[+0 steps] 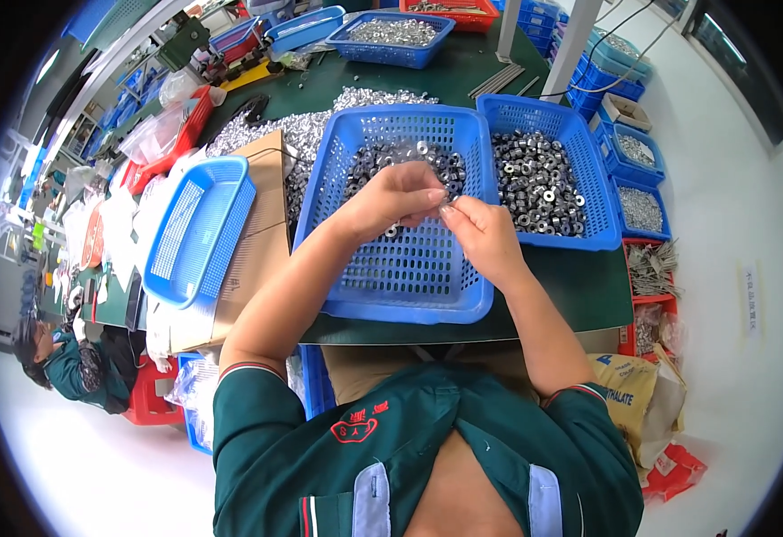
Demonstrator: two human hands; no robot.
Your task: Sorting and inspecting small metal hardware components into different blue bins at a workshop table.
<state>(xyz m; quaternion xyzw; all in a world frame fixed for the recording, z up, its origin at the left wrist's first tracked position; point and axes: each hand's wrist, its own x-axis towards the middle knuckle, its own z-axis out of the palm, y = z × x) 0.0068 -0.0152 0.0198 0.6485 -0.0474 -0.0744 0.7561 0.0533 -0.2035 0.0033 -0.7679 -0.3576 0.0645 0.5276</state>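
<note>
Over the dark green bench (588,286), my left hand (390,201) and right hand (481,234) meet fingertip to fingertip, each grip pinching small metal rings above the middle blue basket (400,268), half empty; the neighbouring basket (579,192) holds many more.

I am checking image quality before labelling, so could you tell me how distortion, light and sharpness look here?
Head view: strong fisheye bend, black corners; the table edge curves. Even bright light, pale floor nearly washed out. Left hand, right hand and blue basket look sharp; rim objects are soft.
</note>
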